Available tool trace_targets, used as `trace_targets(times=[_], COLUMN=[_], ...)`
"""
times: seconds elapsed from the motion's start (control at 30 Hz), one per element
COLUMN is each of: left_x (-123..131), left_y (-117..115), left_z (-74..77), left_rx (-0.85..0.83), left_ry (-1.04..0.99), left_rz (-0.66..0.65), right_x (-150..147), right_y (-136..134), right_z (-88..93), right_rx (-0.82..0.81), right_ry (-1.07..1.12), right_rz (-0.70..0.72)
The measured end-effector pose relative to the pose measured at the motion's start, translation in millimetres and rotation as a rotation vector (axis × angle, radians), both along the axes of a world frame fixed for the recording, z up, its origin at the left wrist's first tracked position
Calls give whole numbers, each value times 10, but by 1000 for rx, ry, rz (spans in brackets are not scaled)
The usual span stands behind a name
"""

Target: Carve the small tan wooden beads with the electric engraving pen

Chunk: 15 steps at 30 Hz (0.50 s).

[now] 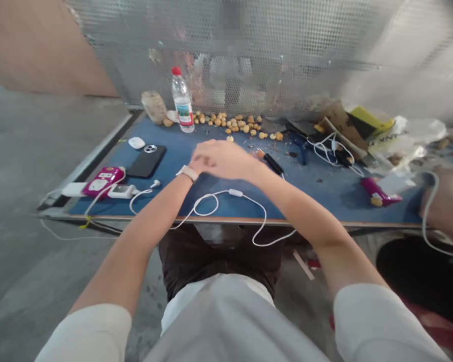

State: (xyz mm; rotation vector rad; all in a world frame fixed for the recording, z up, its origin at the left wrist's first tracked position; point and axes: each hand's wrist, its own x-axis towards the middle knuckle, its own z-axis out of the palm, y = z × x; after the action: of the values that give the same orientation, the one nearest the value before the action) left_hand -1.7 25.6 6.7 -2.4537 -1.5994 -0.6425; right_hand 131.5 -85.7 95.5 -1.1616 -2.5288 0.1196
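Note:
My right hand (pixel 230 160) lies across my left hand (pixel 202 162), the two touching above the middle of the blue tabletop (pixel 196 188). Motion blur and the overlap hide the fingers of both, so whether anything is between them is not visible. A pale watch or band (pixel 189 173) circles my left wrist. Just right of the hands lies a black-handled tool (pixel 274 164). A white cable (pixel 207 195) with a small inline block (pixel 235 192) loops in front of them and hangs over the table's front edge.
Small round tan pieces (pixel 241 124) line the back by a plastic bottle (pixel 183 105). At left are a black phone (pixel 147 162), white case (pixel 136 143), earbud (pixel 156 183) and magenta power strip (pixel 104 181). Scraps (pixel 343 125) crowd the right, near another person's hand (pixel 447 201).

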Motion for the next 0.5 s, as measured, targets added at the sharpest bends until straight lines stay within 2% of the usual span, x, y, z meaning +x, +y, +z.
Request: trace_targets(times=[0.13,0.17,0.23,0.33,0.5], left_x=[-65,-81,-109,-136,-155], left_y=[75,94,127,153,161], left_z=[-77,-98,-138,-177,-174], left_rx=[-198,-246,-289,-290,-271], left_ry=[-344,-436,-534,-562,-578], left_rz=[-257,-307,-353,-380,-363], right_x=[1481,1762,2131,2295,2258], right_y=[345,399,453,457,464], right_z=[-263,-341,-481,-621,-716], right_rx=[29,15,-28,-84,-116], right_ry=[1,10,42,78,38], right_rz=[-614,-688,-730,-698,-715])
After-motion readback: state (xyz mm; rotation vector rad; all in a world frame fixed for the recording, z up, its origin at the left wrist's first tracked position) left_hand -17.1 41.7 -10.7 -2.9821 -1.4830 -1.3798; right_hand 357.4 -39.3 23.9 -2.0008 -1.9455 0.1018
